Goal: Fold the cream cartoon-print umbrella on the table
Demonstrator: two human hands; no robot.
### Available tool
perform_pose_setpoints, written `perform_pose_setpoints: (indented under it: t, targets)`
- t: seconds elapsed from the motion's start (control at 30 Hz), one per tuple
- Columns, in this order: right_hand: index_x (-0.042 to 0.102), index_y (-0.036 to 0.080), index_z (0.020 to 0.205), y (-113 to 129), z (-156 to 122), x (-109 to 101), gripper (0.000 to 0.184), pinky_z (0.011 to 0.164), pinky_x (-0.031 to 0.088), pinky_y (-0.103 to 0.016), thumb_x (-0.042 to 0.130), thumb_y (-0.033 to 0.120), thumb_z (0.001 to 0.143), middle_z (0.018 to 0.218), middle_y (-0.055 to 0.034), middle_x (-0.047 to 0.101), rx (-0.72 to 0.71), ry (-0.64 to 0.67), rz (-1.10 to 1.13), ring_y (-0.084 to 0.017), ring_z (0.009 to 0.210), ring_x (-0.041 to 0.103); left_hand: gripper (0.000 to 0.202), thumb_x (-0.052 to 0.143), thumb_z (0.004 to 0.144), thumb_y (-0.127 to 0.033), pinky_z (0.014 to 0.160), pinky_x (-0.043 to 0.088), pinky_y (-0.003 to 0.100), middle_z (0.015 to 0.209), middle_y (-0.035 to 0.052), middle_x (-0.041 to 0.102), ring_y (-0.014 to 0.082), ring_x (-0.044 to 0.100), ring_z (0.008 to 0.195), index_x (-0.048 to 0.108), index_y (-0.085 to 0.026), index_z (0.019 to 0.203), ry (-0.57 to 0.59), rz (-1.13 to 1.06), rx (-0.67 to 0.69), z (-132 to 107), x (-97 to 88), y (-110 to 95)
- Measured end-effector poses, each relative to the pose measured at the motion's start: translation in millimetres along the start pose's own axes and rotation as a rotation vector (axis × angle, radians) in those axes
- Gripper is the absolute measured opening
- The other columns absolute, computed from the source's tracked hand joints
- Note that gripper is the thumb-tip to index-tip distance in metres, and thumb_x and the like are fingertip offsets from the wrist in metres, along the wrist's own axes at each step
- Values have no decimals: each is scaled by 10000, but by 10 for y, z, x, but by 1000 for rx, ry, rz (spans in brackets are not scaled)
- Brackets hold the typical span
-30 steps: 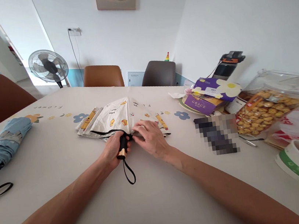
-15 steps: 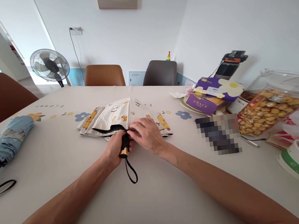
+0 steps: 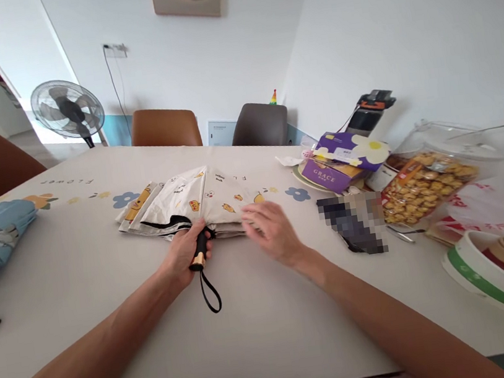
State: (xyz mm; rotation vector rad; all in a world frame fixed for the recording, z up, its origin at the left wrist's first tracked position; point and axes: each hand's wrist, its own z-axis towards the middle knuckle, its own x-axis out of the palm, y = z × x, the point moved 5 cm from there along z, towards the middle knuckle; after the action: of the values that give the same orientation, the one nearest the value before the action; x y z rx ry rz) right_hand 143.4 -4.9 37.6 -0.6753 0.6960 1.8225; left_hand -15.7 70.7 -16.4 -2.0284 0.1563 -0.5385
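A white umbrella (image 3: 177, 193) with small yellow cartoon prints lies part folded on the table, its canopy loose and spread flat, black lining showing at the near edge. My left hand (image 3: 184, 251) is closed around its black handle, which has a gold-coloured end and a black wrist loop (image 3: 211, 292) hanging toward me. At the canopy's right edge is my right hand (image 3: 273, 230), fingers bent and a little apart, slightly blurred; whether the fingertips touch the fabric I cannot tell. A blue umbrella (image 3: 1, 240), folded up, lies at the far left.
On the right stand a purple box (image 3: 325, 172), a clear tub of round snacks (image 3: 425, 189), a plastic bag (image 3: 502, 204) and rolls of tape (image 3: 480, 279). A pixelated dark item (image 3: 354, 228) lies nearer. Chairs (image 3: 163, 129) and a fan (image 3: 67, 111) are beyond the table (image 3: 254, 339).
My right hand has come away from beside the handle and moved right to the canopy's edge. My left hand keeps its hold on the handle. The whole view has shifted slightly.
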Motion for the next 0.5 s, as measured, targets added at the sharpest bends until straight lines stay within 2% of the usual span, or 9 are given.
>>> perform_pose_setpoints:
  t: [0.17,0.27,0.37,0.5]
  targets:
    - [670,192,803,-1001,-726,-919,267,875,416,-419,431,304,848,953,-92,673,366,-200,-270,-235,924,596,269,559,785,-385,282,277,166,521,0,503,76,447,353,510,-144,677,-46,24,-17,-35,-4,-28]
    - [677,198,758,-1400,-1201,-1314,389,888,403,-433,322,317,862,957,-104,664,571,-225,-325,-245,951,581,260,556,787,-378,280,273,168,521,-1,498,80,445,358,508,-145,682,-55,28,-15,-37,-5,-32]
    - [673,235,686,-1506,-1473,-1431,422,887,392,-411,304,348,856,999,-114,655,625,-175,-372,-248,973,563,242,565,783,-358,289,287,167,527,0,498,78,448,365,510,-142,690,-58,19,-3,-39,-11,-37]
    - [675,224,671,-1496,-1565,-1384,473,903,360,-477,269,367,867,1058,-113,630,638,-156,-455,-276,1014,533,252,570,779,-365,298,297,168,541,6,504,76,451,373,513,-138,688,-50,39,-16,-44,-16,-36]
